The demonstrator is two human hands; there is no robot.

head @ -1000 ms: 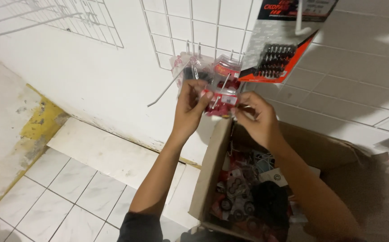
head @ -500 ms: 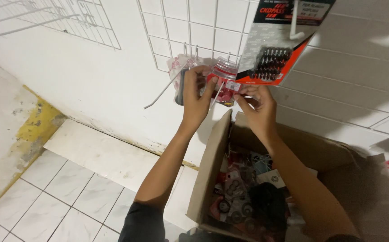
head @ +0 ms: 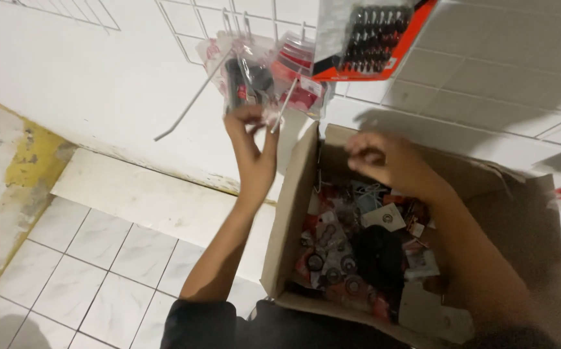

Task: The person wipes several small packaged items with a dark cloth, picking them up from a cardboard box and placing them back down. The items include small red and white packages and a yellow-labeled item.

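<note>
left hand (head: 252, 145): pinching clear plastic packet (head: 248, 81) on wire hook (head: 193, 103)
right hand (head: 384, 158): curled, empty, over brown cardboard box (head: 293, 213)

We cannot tell what the clear hanging packet (head: 248, 81) holds: dark contents, blurred. The orange-backed blister card (head: 371, 35) is cut off by the top edge. Small packets in the cardboard box (head: 293, 213) blur together. The right hand (head: 384, 158) is motion-blurred, grip unclear.
</note>
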